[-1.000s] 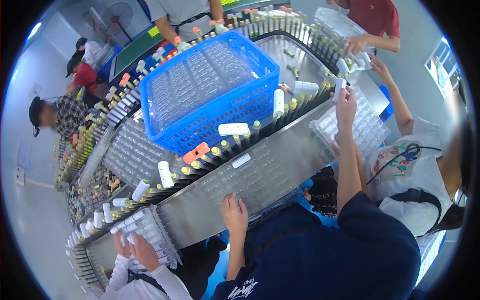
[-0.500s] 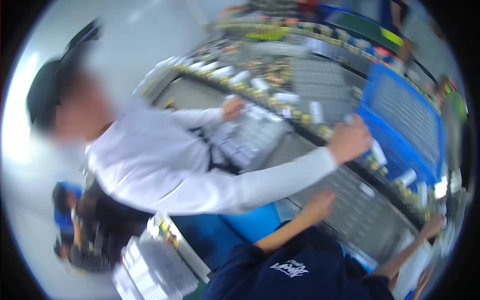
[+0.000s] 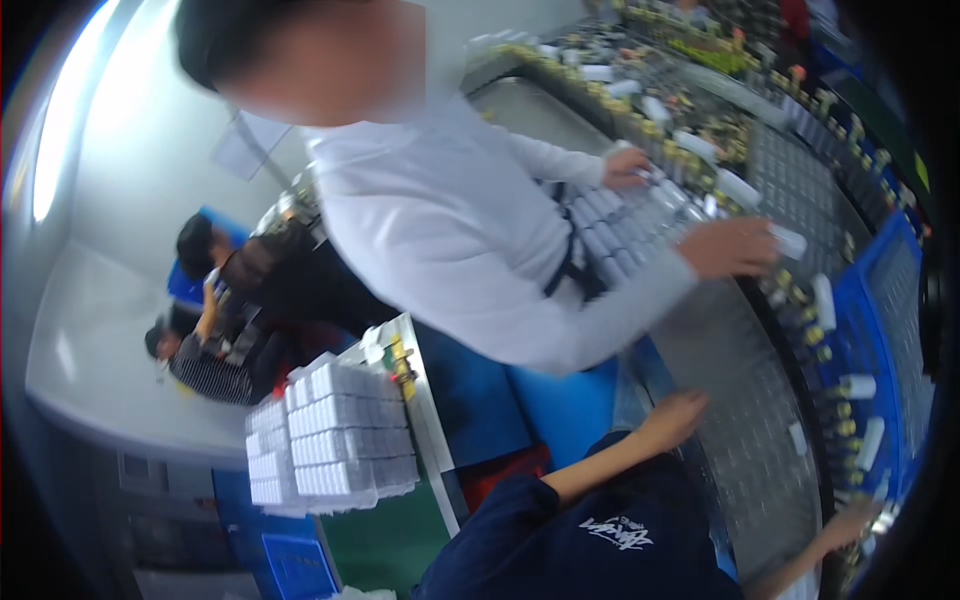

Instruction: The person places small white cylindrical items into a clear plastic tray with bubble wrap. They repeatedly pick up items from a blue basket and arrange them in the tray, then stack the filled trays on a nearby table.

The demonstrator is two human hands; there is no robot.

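While the person in the navy shirt [image 3: 570,520] stands at the metal table [image 3: 722,312], their left hand [image 3: 678,420] is over the near edge of a clear moulded tray [image 3: 745,435], its fingers loosely bent; whether it is open or closed on anything, or touches the tray, one cannot tell. The tray lies flat on the table between the two hands, and a small white piece [image 3: 797,438] rests near its far side. The right hand [image 3: 850,522] reaches out at the lower right, beside the row of yellow-tipped holders [image 3: 818,352]; it is small and blurred there, so its grip cannot be made out. Several of those holders carry white cylinders [image 3: 823,302], and just beyond the row stands a blue crate [image 3: 888,300]. On the person's left, a co-worker in a white top [image 3: 440,220] leans over the same table, one hand [image 3: 730,248] stretched toward the holders with a white cylinder [image 3: 788,243] at its fingertips, the other [image 3: 626,168] at the far end of a tray filled with white pieces [image 3: 622,228]. Behind, stacked white trays [image 3: 345,440] stand on a green-topped surface [image 3: 390,545], and two more people sit farther back at the left
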